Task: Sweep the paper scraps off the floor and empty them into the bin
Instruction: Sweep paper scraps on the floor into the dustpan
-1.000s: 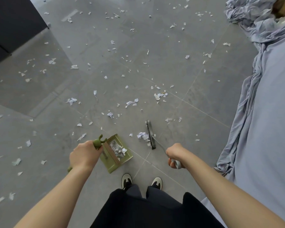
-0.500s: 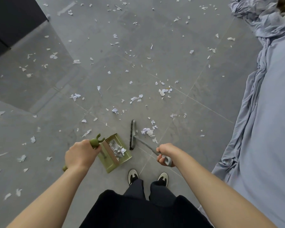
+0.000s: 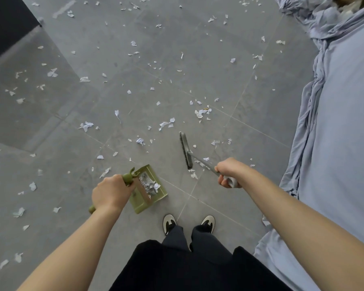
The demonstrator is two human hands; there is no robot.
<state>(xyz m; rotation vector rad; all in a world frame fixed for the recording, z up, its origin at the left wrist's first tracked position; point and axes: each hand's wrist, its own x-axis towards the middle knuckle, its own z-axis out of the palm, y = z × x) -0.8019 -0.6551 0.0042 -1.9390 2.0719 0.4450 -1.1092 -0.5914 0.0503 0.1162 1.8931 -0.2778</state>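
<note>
The paper scraps [image 3: 166,123] lie scattered over most of the grey tiled floor [image 3: 198,80], thickest toward its far edge and left side, with a few loose bits just beside the brush head [image 3: 186,150] and a small heap already inside the green dustpan [image 3: 149,189]. They look feather-light, thin and limp, so they are likely to flutter or skid away from a fast stroke; they are better herded with the bristles than picked up one by one. The right hand [image 3: 227,172] grips the brush's grey handle near its end, the head resting on the floor ahead of the shoes [image 3: 170,222]. The left hand [image 3: 111,191] is closed round the dustpan's long green handle, the pan near the floor. A blue sheet [image 3: 345,122] bunches along the floor's right edge. No bin is in view.
</note>
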